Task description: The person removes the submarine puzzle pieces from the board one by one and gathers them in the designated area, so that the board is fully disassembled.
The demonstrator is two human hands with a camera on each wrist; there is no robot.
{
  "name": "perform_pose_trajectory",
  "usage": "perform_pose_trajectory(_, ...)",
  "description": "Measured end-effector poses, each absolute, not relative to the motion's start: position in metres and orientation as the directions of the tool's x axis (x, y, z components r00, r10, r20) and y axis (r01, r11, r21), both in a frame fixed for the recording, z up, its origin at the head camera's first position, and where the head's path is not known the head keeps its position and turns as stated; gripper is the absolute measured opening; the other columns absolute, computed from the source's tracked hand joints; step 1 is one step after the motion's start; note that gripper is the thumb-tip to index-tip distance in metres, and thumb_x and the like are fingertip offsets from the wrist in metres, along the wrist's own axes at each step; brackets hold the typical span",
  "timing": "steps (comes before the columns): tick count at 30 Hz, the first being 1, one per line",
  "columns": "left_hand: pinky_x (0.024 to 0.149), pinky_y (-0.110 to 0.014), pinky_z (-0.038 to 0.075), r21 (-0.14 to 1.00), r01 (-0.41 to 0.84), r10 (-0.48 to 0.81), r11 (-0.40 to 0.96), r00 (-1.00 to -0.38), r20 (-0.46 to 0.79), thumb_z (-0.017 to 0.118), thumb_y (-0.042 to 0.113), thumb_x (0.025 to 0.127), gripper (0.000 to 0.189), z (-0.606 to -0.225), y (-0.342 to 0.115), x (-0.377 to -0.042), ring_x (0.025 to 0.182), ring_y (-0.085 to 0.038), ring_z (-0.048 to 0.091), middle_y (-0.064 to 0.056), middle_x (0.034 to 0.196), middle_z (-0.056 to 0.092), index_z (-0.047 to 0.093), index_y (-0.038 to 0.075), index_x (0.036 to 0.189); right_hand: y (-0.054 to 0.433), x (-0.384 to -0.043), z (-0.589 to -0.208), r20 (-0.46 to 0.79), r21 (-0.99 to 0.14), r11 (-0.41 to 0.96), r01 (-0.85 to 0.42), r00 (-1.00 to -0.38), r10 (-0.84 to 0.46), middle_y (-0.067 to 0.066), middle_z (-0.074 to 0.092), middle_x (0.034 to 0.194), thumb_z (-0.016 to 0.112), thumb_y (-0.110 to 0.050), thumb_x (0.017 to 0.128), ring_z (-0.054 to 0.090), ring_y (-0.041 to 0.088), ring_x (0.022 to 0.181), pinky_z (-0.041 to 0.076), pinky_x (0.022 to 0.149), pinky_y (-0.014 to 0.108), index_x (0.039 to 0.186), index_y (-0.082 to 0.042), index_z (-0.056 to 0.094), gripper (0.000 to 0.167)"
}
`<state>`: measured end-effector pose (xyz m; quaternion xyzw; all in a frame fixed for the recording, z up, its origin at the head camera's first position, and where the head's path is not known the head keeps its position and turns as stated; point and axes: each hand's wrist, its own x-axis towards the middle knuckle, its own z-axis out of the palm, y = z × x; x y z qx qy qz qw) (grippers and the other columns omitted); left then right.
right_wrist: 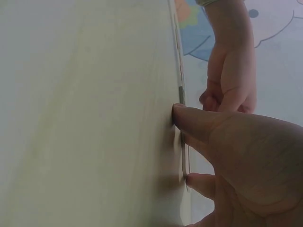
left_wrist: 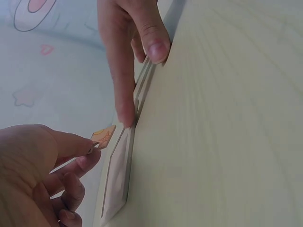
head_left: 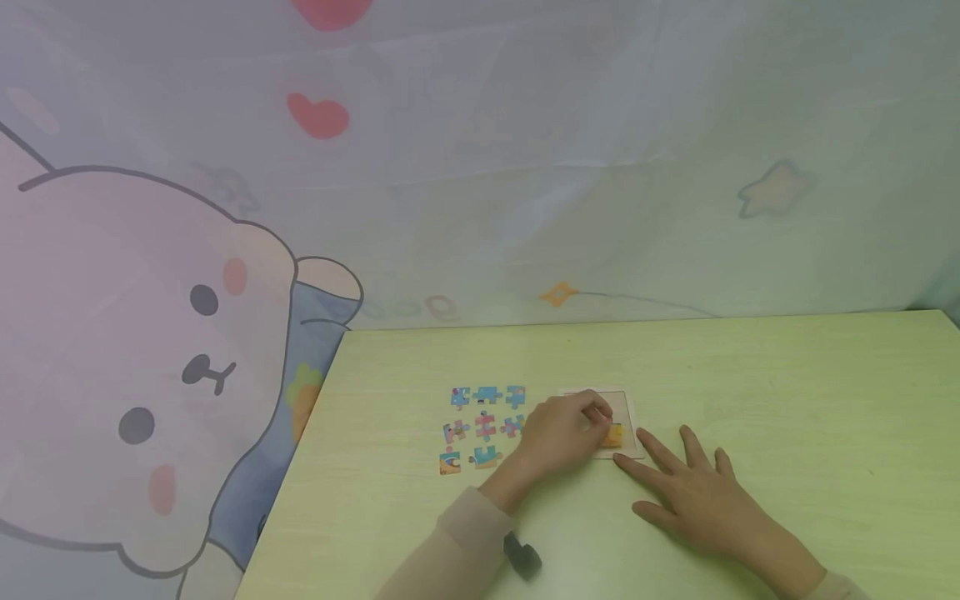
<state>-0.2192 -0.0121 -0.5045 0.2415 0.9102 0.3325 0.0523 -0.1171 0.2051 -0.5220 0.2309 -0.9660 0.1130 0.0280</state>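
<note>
My left hand (head_left: 566,433) pinches a small orange-yellow jigsaw piece (left_wrist: 103,137) between thumb and finger. The piece hovers close over a shallow, pale puzzle tray (head_left: 628,408), whose left part is hidden behind that hand. With fingers spread, my right hand (head_left: 697,500) lies at the tray's lower right corner. Its index fingertip touches the tray edge in the head view, and the right wrist view shows its thumb on the table beside the rim. Left of the tray, several loose jigsaw pieces (head_left: 486,425), mostly blue and pink, lie apart in rough rows.
The light yellow-green table (head_left: 825,400) extends around the tray and pieces. A cloth backdrop (head_left: 525,167) printed with hearts, stars and a large bear hangs behind and to the left. A small dark object (head_left: 522,557) is by the left sleeve.
</note>
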Motion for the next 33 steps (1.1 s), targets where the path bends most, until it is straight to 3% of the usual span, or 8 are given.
perform_pose_trajectory(3, 0.068, -0.024, 0.046, 0.654, 0.386, 0.456, 0.651, -0.887, 0.069, 0.067, 0.027, 0.097, 0.008, -0.504, -0.026, -0.217, 0.080, 0.001, 0.062, 0.022, 0.089, 0.068, 0.073, 0.029, 0.101, 0.205, -0.118, -0.522, 0.102, -0.211, 0.867, -0.452, -0.892, -0.440, 0.012, 0.045, 0.159, 0.065, -0.053, 0.099, 0.036, 0.067, 0.135, 0.035, 0.088, 0.085, 0.150, -0.035, 0.055, 0.055)
perform_pose_trajectory(10, 0.050, -0.025, 0.036, 0.698, 0.354, 0.424, 0.623, -0.902, 0.079, 0.066, 0.026, 0.099, 0.009, -0.501, -0.063, -0.211, 0.050, -0.005, 0.045, 0.019, 0.090, 0.068, 0.073, 0.025, 0.105, 0.206, -0.117, -0.519, 0.099, -0.215, 0.868, -0.448, -0.894, -0.437, 0.013, 0.046, 0.159, 0.066, -0.052, 0.099, 0.036, 0.067, 0.135, 0.035, 0.089, 0.085, 0.150, -0.033, 0.056, 0.056)
perform_pose_trajectory(17, 0.061, -0.027, 0.044, 0.693, 0.345, 0.405, 0.632, -0.911, 0.084, 0.065, 0.022, 0.097, 0.011, -0.498, -0.094, -0.206, 0.066, -0.004, 0.056, 0.017, 0.091, 0.070, 0.074, 0.023, 0.104, 0.208, -0.118, -0.521, 0.104, -0.218, 0.865, -0.452, -0.892, -0.440, 0.014, 0.045, 0.159, 0.066, -0.051, 0.099, 0.036, 0.068, 0.135, 0.035, 0.089, 0.086, 0.151, -0.033, 0.055, 0.056)
perform_pose_trajectory(24, 0.067, -0.031, 0.048, 0.682, 0.314, 0.381, 0.661, -0.923, 0.055, 0.067, 0.024, 0.098, 0.011, -0.502, -0.115, -0.200, 0.069, -0.005, 0.060, 0.016, 0.091, 0.071, 0.075, 0.022, 0.105, 0.209, -0.119, -0.522, 0.105, -0.226, 0.864, -0.450, -0.893, -0.437, 0.014, 0.045, 0.159, 0.066, -0.051, 0.099, 0.034, 0.068, 0.136, 0.033, 0.090, 0.087, 0.151, -0.034, 0.055, 0.056)
perform_pose_trajectory(26, 0.071, -0.034, 0.051, 0.678, 0.299, 0.369, 0.671, -0.928, 0.044, 0.067, 0.024, 0.098, 0.012, -0.504, -0.119, -0.199, 0.076, -0.004, 0.063, 0.017, 0.090, 0.070, 0.076, 0.023, 0.106, 0.209, -0.118, -0.522, 0.102, -0.230, 0.865, -0.447, -0.894, -0.435, 0.014, 0.045, 0.159, 0.065, -0.051, 0.099, 0.034, 0.068, 0.136, 0.033, 0.090, 0.087, 0.151, -0.034, 0.054, 0.056)
perform_pose_trajectory(28, 0.087, -0.043, 0.053, 0.670, 0.300, 0.366, 0.679, -0.930, 0.046, 0.067, 0.024, 0.098, 0.012, -0.506, -0.122, -0.199, 0.081, -0.004, 0.064, 0.018, 0.089, 0.069, 0.076, 0.023, 0.106, 0.210, -0.118, -0.521, 0.102, -0.234, 0.864, -0.446, -0.895, -0.434, 0.014, 0.045, 0.159, 0.065, -0.051, 0.099, 0.034, 0.068, 0.135, 0.032, 0.090, 0.087, 0.151, -0.033, 0.055, 0.056)
perform_pose_trajectory(30, 0.104, -0.053, 0.046, 0.665, 0.301, 0.363, 0.684, -0.930, 0.047, 0.068, 0.023, 0.098, 0.011, -0.507, -0.124, -0.198, 0.085, -0.004, 0.064, 0.018, 0.088, 0.069, 0.076, 0.022, 0.106, 0.210, -0.118, -0.520, 0.099, -0.238, 0.864, -0.444, -0.896, -0.434, 0.015, 0.044, 0.159, 0.065, -0.050, 0.099, 0.033, 0.069, 0.135, 0.032, 0.090, 0.087, 0.152, -0.033, 0.054, 0.056)
perform_pose_trajectory(33, 0.117, -0.063, 0.027, 0.660, 0.305, 0.367, 0.687, -0.929, 0.049, 0.069, 0.023, 0.098, 0.011, -0.507, -0.126, -0.197, 0.085, -0.006, 0.066, 0.017, 0.088, 0.069, 0.075, 0.020, 0.106, 0.211, -0.118, -0.519, 0.097, -0.240, 0.863, -0.444, -0.896, -0.434, 0.015, 0.044, 0.159, 0.066, -0.050, 0.099, 0.033, 0.069, 0.135, 0.032, 0.090, 0.087, 0.152, -0.032, 0.054, 0.056)
